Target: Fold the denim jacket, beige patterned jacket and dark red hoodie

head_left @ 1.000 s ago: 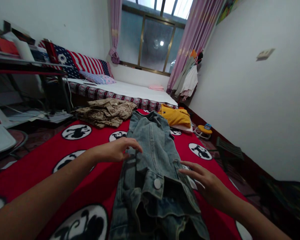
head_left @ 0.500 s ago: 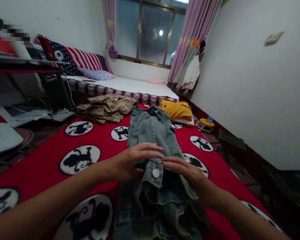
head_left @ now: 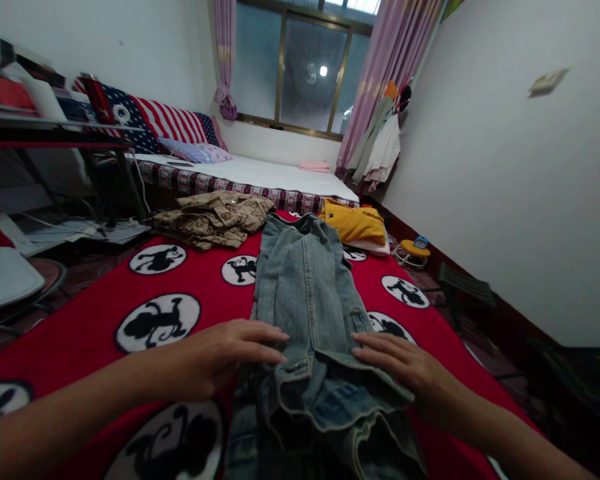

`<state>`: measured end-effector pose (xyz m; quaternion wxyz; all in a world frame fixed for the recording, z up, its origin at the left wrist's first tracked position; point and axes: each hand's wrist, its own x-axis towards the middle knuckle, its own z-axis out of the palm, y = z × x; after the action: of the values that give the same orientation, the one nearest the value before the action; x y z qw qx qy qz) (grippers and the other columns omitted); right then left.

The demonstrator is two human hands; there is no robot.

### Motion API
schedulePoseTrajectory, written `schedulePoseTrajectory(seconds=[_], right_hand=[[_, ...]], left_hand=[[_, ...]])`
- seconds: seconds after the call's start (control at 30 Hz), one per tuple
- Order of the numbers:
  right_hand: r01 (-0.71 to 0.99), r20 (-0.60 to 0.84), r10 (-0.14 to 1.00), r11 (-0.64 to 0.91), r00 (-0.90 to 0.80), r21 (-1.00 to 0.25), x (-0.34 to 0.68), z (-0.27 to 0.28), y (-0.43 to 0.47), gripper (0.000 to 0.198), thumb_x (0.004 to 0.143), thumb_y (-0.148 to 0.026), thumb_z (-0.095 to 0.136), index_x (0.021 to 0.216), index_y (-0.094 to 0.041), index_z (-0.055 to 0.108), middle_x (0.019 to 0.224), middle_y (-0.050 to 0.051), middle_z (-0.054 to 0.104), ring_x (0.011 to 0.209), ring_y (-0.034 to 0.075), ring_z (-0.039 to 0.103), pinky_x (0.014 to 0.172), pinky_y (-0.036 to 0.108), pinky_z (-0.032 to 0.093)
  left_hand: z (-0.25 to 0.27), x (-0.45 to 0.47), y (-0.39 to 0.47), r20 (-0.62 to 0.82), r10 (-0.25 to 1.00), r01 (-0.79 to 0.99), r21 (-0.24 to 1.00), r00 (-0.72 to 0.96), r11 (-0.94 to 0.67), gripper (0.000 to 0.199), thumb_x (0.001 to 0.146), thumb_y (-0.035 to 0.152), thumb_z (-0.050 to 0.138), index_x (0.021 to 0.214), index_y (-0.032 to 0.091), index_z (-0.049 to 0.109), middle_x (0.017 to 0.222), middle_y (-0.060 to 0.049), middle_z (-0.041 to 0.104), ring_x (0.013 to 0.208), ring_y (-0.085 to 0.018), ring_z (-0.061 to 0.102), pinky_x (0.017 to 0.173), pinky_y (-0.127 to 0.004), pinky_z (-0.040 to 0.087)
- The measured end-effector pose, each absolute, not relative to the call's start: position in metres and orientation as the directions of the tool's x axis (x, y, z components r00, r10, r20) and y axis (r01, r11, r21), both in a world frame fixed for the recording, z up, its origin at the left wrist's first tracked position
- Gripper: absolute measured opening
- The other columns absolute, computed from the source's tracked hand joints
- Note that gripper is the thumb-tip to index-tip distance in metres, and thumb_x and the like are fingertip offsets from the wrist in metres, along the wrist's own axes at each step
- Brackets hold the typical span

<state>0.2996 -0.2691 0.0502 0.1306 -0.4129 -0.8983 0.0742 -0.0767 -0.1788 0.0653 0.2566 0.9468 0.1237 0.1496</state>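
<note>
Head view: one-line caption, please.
Both hands, left hand and right hand, press flat on a denim jacket on a red blanket.

Red blanket (head_left: 80, 333) with black-and-white monkey discs. Tan patterned garment (head_left: 213, 219) crumpled at its far edge; yellow garment (head_left: 355, 225) folded to the right of that. Bed (head_left: 260, 177) beyond, flag-print pillow (head_left: 165, 123) at its head. Window (head_left: 300, 73), pink curtains (head_left: 387, 67). Clothes (head_left: 380, 150) hanging at right.
</note>
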Motion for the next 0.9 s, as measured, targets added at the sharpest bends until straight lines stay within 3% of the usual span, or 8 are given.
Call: schedulePoseTrajectory(seconds=[0.13,0.3,0.43,0.63,0.8,0.9], right_hand=[[0.791,0.172,0.783,0.611,-0.597,-0.039,0.320,0.044,-0.267,0.064,0.089,-0.009,0.046,0.147,-0.035,0.037,0.156,0.003,0.032,0.145,0.024,0.026,0.113,0.047,0.035],[0.704,0.089,0.705,0.709,-0.704,-0.043,0.311,0.046,-0.251,0.065,0.089,-0.026,0.055,0.150,-0.032,0.033,0.158,0.007,0.027,0.147,0.026,0.021,0.117,0.051,0.025],[0.669,0.048,0.681,0.728,-0.730,-0.152,0.298,0.054,-0.243,0.072,0.085,-0.035,0.060,0.151,-0.032,0.031,0.159,0.008,0.022,0.146,0.029,0.019,0.117,0.052,0.024],[0.566,0.000,0.584,0.787,-0.812,-0.247,0.288,0.073,-0.250,0.089,0.077,-0.028,0.064,0.154,-0.027,0.019,0.158,0.011,0.024,0.144,0.029,0.026,0.118,0.049,0.020],[0.558,-0.048,0.561,0.802,-0.826,-0.212,0.297,0.074,-0.250,0.063,0.092,-0.020,0.051,0.150,-0.033,0.031,0.152,0.006,0.040,0.140,0.021,0.035,0.118,0.042,0.024],[0.538,0.018,0.549,0.824,-0.835,-0.180,0.303,0.054,-0.241,0.050,0.093,-0.022,0.052,0.142,-0.032,0.047,0.145,0.007,0.049,0.135,0.022,0.045,0.115,0.043,0.030]], left_hand=[[0.048,-0.094,-0.158,0.194,0.334,0.284,0.246,0.922,-0.927,0.074,0.080,0.004,0.055,0.144,0.038,0.040,0.157,-0.003,0.031,0.144,-0.029,0.028,0.115,-0.051,0.030],[0.044,-0.080,-0.139,0.156,0.238,0.217,0.138,0.959,-0.966,0.081,0.075,0.002,0.058,0.144,0.039,0.040,0.156,-0.001,0.032,0.146,-0.028,0.023,0.118,-0.050,0.021],[0.045,-0.071,-0.138,0.163,0.170,0.139,0.190,0.972,-0.972,0.072,0.079,0.005,0.055,0.142,0.038,0.043,0.153,0.000,0.038,0.145,-0.026,0.026,0.118,-0.048,0.021],[0.035,-0.071,-0.147,0.210,0.222,0.160,0.276,0.952,-0.948,0.054,0.086,0.006,0.047,0.132,0.034,0.054,0.145,-0.002,0.051,0.143,-0.024,0.032,0.118,-0.048,0.024],[0.027,-0.071,-0.150,0.257,0.256,0.171,0.312,0.932,-0.935,0.042,0.093,0.012,0.043,0.126,0.032,0.058,0.141,-0.003,0.055,0.141,-0.023,0.036,0.116,-0.046,0.028],[0.022,-0.067,-0.147,0.259,0.289,0.191,0.344,0.922,-0.919,0.037,0.095,0.016,0.041,0.124,0.031,0.059,0.140,-0.003,0.056,0.140,-0.022,0.037,0.116,-0.046,0.027]])
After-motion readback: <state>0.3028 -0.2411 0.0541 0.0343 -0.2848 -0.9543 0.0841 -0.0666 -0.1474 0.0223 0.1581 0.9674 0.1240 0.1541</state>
